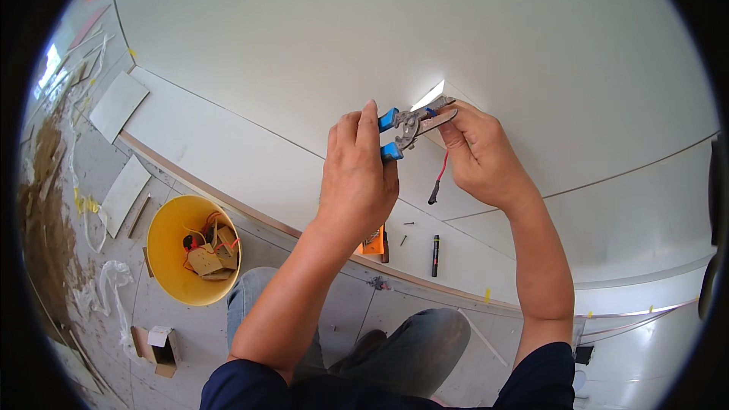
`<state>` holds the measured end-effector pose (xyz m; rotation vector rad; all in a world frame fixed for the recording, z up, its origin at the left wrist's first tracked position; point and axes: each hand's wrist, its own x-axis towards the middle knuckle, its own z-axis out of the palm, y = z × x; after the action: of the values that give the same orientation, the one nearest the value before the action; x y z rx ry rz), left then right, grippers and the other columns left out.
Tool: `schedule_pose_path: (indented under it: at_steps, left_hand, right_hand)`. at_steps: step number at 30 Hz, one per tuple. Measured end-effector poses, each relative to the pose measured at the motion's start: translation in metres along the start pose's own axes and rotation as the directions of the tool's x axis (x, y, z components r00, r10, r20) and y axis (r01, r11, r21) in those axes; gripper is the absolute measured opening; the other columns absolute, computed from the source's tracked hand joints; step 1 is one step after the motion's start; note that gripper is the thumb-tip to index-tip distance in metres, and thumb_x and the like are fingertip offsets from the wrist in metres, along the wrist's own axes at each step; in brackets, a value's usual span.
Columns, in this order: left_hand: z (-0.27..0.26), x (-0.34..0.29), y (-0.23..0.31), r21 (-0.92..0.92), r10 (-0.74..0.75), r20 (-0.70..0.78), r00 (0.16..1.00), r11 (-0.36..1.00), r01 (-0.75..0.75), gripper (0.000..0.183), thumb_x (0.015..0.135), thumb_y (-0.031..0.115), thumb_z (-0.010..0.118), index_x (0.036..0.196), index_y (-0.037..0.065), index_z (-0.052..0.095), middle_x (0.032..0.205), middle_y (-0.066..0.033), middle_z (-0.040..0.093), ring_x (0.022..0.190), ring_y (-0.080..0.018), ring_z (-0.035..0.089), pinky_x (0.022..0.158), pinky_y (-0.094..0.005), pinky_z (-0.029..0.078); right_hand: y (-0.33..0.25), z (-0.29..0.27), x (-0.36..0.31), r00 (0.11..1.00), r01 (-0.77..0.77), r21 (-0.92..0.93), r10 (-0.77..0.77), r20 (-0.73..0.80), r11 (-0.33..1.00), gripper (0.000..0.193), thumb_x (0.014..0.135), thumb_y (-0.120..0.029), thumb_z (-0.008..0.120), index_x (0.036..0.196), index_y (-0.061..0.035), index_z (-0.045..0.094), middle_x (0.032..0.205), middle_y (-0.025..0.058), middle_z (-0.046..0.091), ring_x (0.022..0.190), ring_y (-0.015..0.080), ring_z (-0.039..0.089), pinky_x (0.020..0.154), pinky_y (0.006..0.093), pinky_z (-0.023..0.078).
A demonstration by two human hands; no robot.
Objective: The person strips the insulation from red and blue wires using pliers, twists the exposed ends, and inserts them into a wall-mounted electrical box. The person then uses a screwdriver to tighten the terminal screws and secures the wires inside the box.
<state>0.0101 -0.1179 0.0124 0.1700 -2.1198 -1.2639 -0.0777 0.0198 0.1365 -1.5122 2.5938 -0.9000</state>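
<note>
My left hand (353, 167) is closed around the blue handles of a pair of wire strippers (408, 127). The tool's metal jaws are spread and point toward my right hand (482, 156). A small bit of blue wire (430, 113) shows between the jaws. My right thumb and fingers pinch right beside the jaw tips, on what looks like that wire; most of it is hidden by the fingers. Below them hangs a red wire (442, 163) with a black-wrapped end. Behind both hands, a rectangular cutout (430, 96) opens in the white panel.
A yellow bucket (171, 235) with wires and cardboard pieces stands at left. On the white ledge lie a black pen-like tool (435, 256), an orange tray (371, 244) and two screws. An open small box (163, 349), plastic wrap (114, 281) and board offcuts (125, 193) litter the floor.
</note>
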Motion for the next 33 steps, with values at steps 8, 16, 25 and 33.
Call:
schedule_pose_path:
  at_steps: [8, 16, 25, 33]
  left_hand:
    - [0.0, 0.0, 0.002, -0.006, -0.001, 0.006, 1.0, 1.0, 0.001, 0.067, 0.082, -0.009, 0.059, 0.148, -0.008, 0.048, 0.13, -0.0253, 0.057, 0.118, -0.0435, 0.057, 0.103, -0.0485, 0.05]
    - [-0.002, 0.0, 0.0, -0.049, 0.011, 0.029, 1.0, 0.999, -0.01, 0.061, 0.082, -0.008, 0.057, 0.142, -0.003, 0.054, 0.124, -0.0227, 0.06, 0.114, -0.0428, 0.058, 0.099, -0.0481, 0.051]
    - [-0.006, 0.003, 0.003, -0.101, 0.006, 0.081, 0.997, 0.995, 0.002, 0.051, 0.083, -0.007, 0.055, 0.133, -0.002, 0.058, 0.109, -0.02, 0.06, 0.102, -0.0421, 0.058, 0.09, -0.0482, 0.051]
    - [-0.004, 0.002, 0.002, -0.134, 0.009, 0.09, 0.996, 0.991, 0.003, 0.049, 0.083, -0.006, 0.054, 0.131, -0.002, 0.059, 0.106, -0.02, 0.059, 0.098, -0.0421, 0.058, 0.088, -0.0478, 0.051]
  right_hand:
    - [-0.001, -0.003, 0.0, 1.0, -0.001, -0.024, 0.001, 0.022, 1.0, 0.013, 0.107, -0.001, 0.056, 0.107, 0.0034, 0.068, 0.09, 0.0126, 0.063, 0.068, 0.0251, 0.053, 0.064, 0.0363, 0.046]
    - [-0.001, -0.005, -0.001, 1.0, -0.013, -0.01, 0.013, 0.021, 1.0, 0.013, 0.106, 0.0, 0.056, 0.107, 0.0004, 0.068, 0.087, 0.0108, 0.06, 0.067, 0.0228, 0.047, 0.061, 0.0354, 0.043]
    - [0.005, -0.008, -0.001, 0.999, -0.036, 0.011, 0.036, 0.032, 0.999, 0.012, 0.107, -0.002, 0.057, 0.106, 0.0005, 0.07, 0.085, 0.0095, 0.062, 0.069, 0.0203, 0.05, 0.064, 0.0337, 0.045]
    - [0.005, -0.014, 0.0, 0.997, -0.055, 0.068, 0.051, 0.052, 0.996, 0.011, 0.105, -0.001, 0.061, 0.106, 0.001, 0.072, 0.09, 0.008, 0.071, 0.08, 0.0191, 0.062, 0.076, 0.033, 0.052]
